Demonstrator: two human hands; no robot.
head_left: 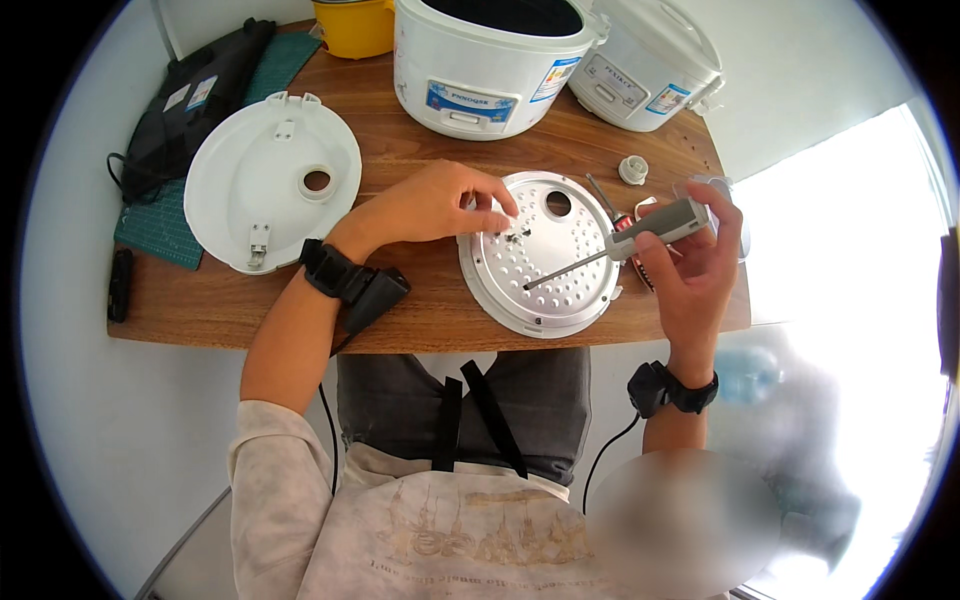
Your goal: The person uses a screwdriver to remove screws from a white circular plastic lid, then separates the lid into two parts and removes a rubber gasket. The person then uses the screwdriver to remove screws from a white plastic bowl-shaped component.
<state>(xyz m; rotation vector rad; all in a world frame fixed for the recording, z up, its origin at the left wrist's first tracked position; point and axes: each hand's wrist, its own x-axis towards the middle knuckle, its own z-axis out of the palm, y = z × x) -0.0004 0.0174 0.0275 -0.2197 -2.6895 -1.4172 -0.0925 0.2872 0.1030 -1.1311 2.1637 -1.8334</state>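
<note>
My right hand (pixel 695 255) grips a screwdriver (pixel 655 232) with a grey and white handle. Its long metal shaft slants down to the left over a round dimpled metal plate (pixel 570 275), which sits on a white lid piece near the table's front edge. Above the plate's upper left, my left hand (pixel 455 205) has its thumb and forefinger drawn together; whatever they pinch is too small to make out. Several small dark screws (pixel 516 237) lie on the plate just below those fingertips. A round hole shows toward the plate's far side.
Left of my left arm lies a white lid shell (pixel 225 200) on the wooden table (pixel 420 330). At the back stand a white rice cooker body (pixel 430 60), a second white cooker (pixel 650 50) and a yellow pot (pixel 355 30). A small white cap (pixel 633 170) and red-handled tool (pixel 624 222) are at right.
</note>
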